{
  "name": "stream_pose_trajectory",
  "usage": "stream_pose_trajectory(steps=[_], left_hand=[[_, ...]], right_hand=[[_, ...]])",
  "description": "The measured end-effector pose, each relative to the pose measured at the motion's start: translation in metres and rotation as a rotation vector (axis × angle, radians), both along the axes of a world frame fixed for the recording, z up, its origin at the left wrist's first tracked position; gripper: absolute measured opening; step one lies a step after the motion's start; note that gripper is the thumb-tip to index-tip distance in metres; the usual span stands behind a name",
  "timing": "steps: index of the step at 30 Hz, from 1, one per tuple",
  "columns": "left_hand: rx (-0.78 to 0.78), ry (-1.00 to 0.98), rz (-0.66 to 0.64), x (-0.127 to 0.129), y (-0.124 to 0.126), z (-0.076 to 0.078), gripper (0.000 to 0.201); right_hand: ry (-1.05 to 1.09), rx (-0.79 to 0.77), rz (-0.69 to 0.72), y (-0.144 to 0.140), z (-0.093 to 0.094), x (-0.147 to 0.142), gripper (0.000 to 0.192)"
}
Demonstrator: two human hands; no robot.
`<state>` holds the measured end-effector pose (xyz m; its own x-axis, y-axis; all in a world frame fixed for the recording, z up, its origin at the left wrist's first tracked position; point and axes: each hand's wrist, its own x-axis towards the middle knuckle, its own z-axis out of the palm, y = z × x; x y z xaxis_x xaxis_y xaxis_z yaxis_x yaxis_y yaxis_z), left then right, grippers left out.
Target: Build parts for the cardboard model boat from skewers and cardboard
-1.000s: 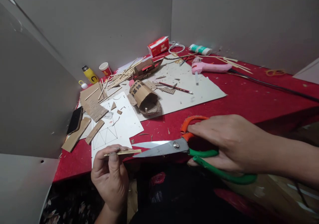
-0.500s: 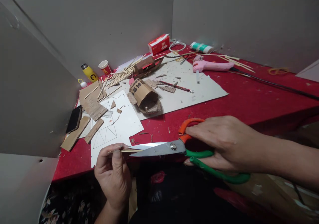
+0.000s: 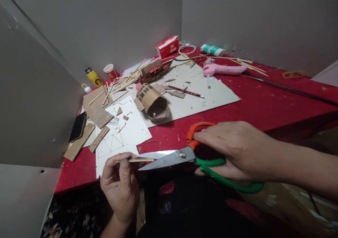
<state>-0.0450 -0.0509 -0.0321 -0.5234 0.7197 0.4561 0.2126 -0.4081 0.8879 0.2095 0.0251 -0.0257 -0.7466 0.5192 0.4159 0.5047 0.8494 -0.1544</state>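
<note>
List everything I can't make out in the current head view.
All in the head view:
Stick: partly covered by the thumb of the left hand.
Scissors: part of the orange handle is hidden by the right hand.
Black cord: far end cut off by the right edge.
Red packet: print too small to read.

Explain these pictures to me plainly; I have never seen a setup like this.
There is no machine here, only a person working bare-handed, filmed by one camera worn on the head, looking forward and down. The left hand pinches a thin wooden stick; the right hand holds scissors with orange and green handles, their open blades at the stick's end. Spread over the red table are a cardboard model, paper with drawn lines, a pink glue gun, a phone and loose sticks.
</note>
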Motion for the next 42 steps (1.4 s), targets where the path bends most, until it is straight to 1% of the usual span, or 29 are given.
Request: stream_pose_trajectory(steps=[6, 13, 21, 25, 31, 33, 36, 39, 42], left_hand=[[-0.006, 0.042, 0.032, 0.0005, -0.0011, 0.0002, 0.005], [-0.005, 0.021, -0.008, 0.0017, 0.0013, 0.0009, 0.004], [-0.006, 0.044, 0.016, 0.0011, 0.0012, -0.0022, 0.005], [0.004, 0.001, 0.000, 0.0013, 0.0014, -0.0043, 0.004], [0.021, -0.012, -0.027, 0.0016, 0.0006, -0.0045, 0.004], [0.012, 0.014, -0.011, 0.0014, -0.0006, -0.0044, 0.004], [-0.002, 0.094, 0.057, 0.0009, -0.0025, -0.0051, 0.003], [0.001, 0.164, 0.101, 0.0010, -0.0025, -0.0053, 0.003], [0.033, 0.105, 0.075, 0.0018, -0.0010, -0.0025, 0.005]], right_hand=[[0.000, -0.026, -0.003, -0.0012, -0.0034, 0.0024, 0.047], [-0.025, -0.099, 0.013, -0.0013, 0.0010, 0.0019, 0.045], [-0.027, -0.140, 0.014, -0.0014, 0.0038, -0.0001, 0.043], [-0.017, -0.141, 0.015, -0.0019, 0.0009, 0.0005, 0.043], [-0.002, -0.109, 0.018, -0.0018, -0.0013, 0.0003, 0.039], [-0.013, -0.092, 0.024, -0.0021, 0.0000, 0.0005, 0.036], [-0.010, -0.062, 0.043, -0.0024, 0.0020, 0.0013, 0.031], [-0.004, -0.057, 0.047, -0.0020, 0.0035, 0.0024, 0.031], [0.015, -0.120, 0.016, -0.0026, 0.0055, 0.0035, 0.034]])
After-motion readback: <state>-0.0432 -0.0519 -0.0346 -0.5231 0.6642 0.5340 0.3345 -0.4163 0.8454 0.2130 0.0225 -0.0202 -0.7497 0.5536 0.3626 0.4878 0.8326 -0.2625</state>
